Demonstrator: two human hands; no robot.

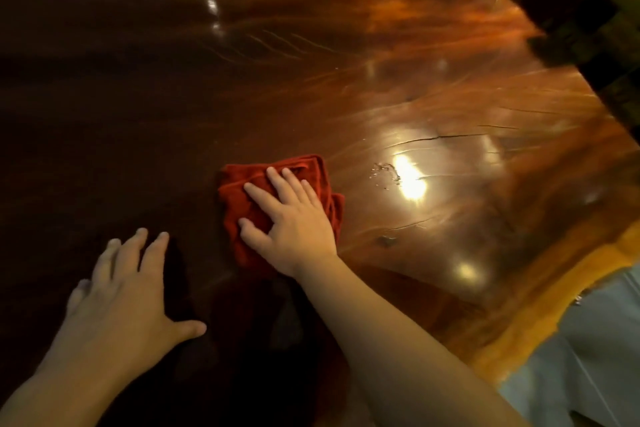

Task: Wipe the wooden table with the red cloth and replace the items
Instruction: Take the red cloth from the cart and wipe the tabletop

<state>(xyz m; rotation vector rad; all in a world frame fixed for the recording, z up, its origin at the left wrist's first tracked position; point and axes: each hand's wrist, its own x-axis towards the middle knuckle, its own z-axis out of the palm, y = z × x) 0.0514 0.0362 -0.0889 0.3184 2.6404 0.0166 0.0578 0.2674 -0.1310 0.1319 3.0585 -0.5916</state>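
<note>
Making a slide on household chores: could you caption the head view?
Right hand presses a folded red cloth flat on the glossy wooden table; left hand rests alongside.

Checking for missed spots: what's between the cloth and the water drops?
Only bare, glossy table, in the head view. The cloth lies left of the drops.

Glossy lacquered wooden table (398, 87) with fine cracks, soft napped red cloth (242, 204), small wet droplets (382, 173)

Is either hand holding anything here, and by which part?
Nothing is gripped. The right hand presses flat on top of the folded red cloth; the left hand rests open on the glossy wooden table.
</note>
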